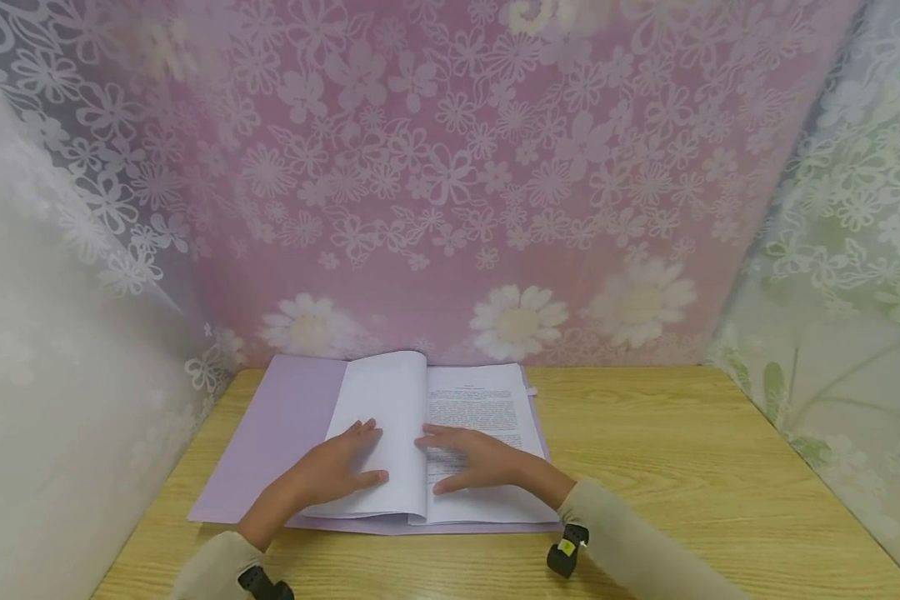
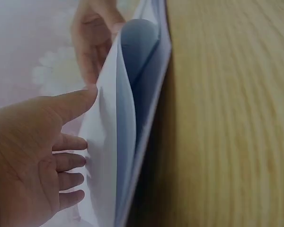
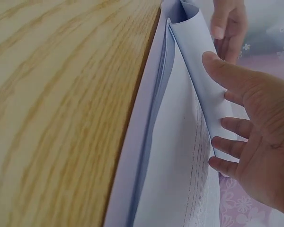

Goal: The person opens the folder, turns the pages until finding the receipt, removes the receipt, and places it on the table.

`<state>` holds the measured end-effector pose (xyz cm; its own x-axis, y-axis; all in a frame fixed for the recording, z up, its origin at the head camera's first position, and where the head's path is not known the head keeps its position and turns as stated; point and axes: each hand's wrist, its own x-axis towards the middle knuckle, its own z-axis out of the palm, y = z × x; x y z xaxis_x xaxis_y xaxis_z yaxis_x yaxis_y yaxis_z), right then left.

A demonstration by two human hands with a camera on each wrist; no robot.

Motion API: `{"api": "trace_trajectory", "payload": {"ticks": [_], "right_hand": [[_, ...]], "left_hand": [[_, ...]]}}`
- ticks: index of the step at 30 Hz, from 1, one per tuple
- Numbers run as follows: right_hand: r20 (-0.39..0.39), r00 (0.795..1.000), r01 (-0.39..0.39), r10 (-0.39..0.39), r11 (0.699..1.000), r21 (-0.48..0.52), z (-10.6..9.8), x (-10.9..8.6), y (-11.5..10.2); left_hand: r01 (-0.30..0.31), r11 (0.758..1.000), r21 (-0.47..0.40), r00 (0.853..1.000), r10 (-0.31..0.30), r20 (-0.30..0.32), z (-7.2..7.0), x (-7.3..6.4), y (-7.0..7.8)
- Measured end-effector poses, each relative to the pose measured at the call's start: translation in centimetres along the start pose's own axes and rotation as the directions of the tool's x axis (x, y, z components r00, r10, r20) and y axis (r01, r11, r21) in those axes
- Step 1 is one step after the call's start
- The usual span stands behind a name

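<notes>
Lilac folder (image 1: 270, 433) lies spread out on the worktop (image 1: 682, 467) in front of you, left of centre in the lower half of the frame. Its cover reaches out to the left, and its longer extent runs across the frame. The fold in the paper runs up the frame, almost vertical, near the folder's middle. To the right, a printed page (image 1: 480, 400) has its long axis pointing up the frame, heading at the top, so the lines run crosswise and read upright for you. To the left, a blank white sheet (image 1: 397, 387) curves over, and the left wrist view shows it bulging up in a rounded loop.

Your left hand (image 1: 337, 467) is over the blank sheet, fingers extended and spread, thumb pointing right. Your right hand (image 1: 476, 457) reaches in from the lower right across the printed page, fingers also extended and apart, tips pointing left at the curved fold. You cannot tell how firmly either one presses the paper.

A small tab (image 1: 532, 392) sticks out at the folder's upper right edge. Pale sleeves (image 1: 645, 542) cover your forearms, and behind the worktop hangs a pink flowered backdrop (image 1: 450, 208).
</notes>
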<state>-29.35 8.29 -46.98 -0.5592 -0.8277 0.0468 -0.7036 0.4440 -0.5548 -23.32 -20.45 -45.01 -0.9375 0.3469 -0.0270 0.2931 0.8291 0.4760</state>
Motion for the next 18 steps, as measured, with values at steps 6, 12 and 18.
{"api": "trace_trajectory", "payload": {"ticks": [6, 12, 18], "right_hand": [[0.007, 1.000, -0.025, 0.025, 0.999, 0.020, 0.3, 0.3, -0.1], [-0.002, 0.999, -0.045, 0.045, 0.999, 0.017, 0.7, 0.6, -0.2], [-0.018, 0.998, -0.060, 0.060, 0.998, 0.004, 0.8, 0.9, -0.5]], "left_hand": [[0.045, 0.998, 0.038, 0.998, -0.047, 0.042, 0.9, -0.1, -0.7], [0.080, 0.996, 0.049, 0.994, -0.083, 0.075, 1.3, -0.3, -1.3], [0.071, 0.995, 0.069, 0.994, -0.076, 0.081, 1.6, 0.1, -1.4]]}}
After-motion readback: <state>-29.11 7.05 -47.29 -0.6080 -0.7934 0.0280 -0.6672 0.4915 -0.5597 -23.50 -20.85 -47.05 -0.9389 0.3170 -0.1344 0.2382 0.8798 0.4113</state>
